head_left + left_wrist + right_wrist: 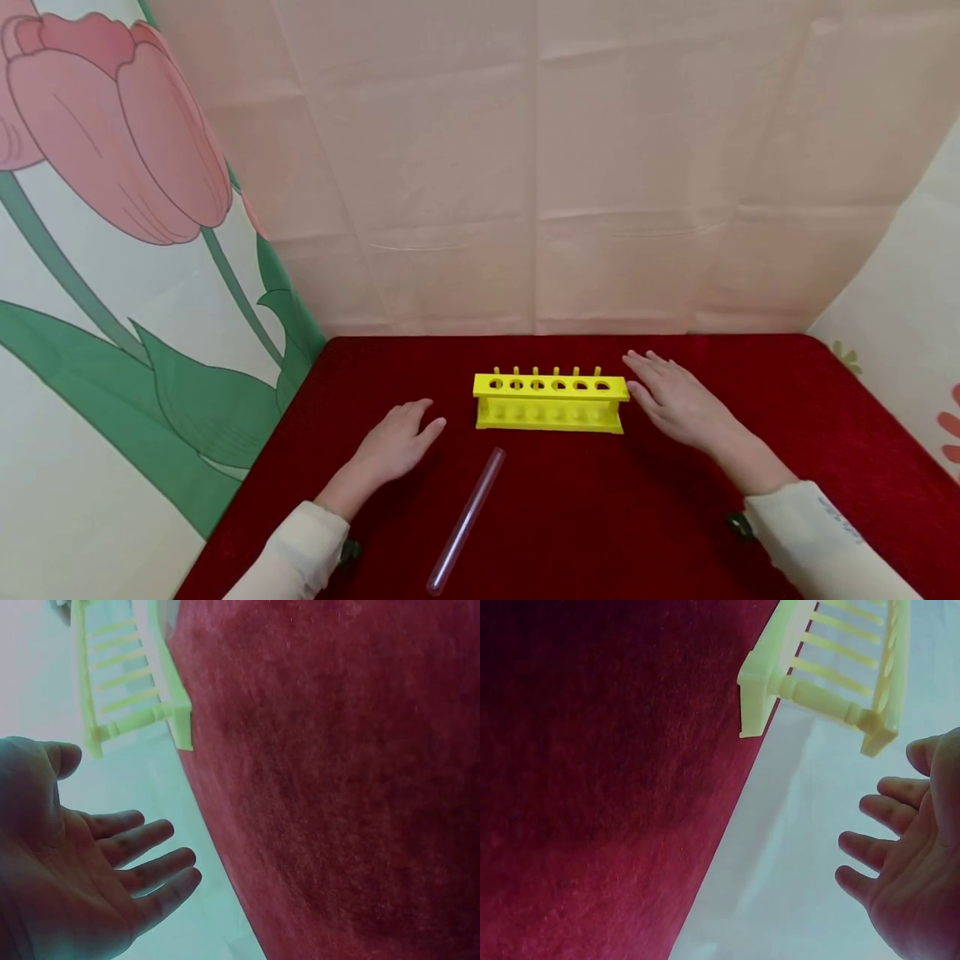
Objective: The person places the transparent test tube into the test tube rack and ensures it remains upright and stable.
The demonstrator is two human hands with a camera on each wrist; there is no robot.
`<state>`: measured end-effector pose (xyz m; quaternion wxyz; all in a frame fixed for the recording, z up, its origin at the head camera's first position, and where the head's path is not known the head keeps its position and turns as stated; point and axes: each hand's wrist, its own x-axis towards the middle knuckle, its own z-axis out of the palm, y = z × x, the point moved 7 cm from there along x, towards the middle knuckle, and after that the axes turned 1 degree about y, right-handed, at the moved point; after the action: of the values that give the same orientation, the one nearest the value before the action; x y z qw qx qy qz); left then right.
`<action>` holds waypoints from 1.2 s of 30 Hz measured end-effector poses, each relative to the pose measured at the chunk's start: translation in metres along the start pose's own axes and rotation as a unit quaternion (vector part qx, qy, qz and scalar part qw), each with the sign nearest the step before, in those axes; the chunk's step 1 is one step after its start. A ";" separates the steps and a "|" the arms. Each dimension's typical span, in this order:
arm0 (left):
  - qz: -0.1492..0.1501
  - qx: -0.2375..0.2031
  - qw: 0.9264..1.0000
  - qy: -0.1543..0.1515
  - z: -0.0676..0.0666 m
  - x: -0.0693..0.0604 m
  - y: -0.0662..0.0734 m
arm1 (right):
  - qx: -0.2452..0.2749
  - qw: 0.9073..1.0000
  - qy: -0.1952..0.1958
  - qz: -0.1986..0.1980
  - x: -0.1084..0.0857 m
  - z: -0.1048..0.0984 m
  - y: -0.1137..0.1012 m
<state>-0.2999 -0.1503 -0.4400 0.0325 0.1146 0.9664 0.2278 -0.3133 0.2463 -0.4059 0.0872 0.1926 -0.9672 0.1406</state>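
Yellow rack (551, 418), upright on red bench (600, 525); head view. Clear tube (467, 523): lying in front of rack; a bump could roll it. Left hand (390, 443): left of rack. Right hand (681, 406): just beside rack's right end; careless contact might topple it. Left wrist view: fingers (169, 896) apart, nothing held. Right wrist view: likewise.

1. The counter (600, 525) is covered in dark red, soft-napped material; its far corners are rounded.
2. A yellow rack (550, 394) with six holes and six pegs stands upright on it, toward the far edge.
3. A clear tube (467, 522) lies slantwise nearer the person, apart from the rack.
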 end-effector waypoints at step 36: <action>0.035 0.044 0.997 -0.056 0.024 -0.028 0.041 | 0.013 0.999 -0.029 -0.007 0.010 0.025 -0.016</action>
<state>-0.2619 -0.1108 -0.4428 0.0732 0.1617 0.9677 0.1792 -0.3190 0.2210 -0.4236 0.0571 0.2046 -0.9660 0.1470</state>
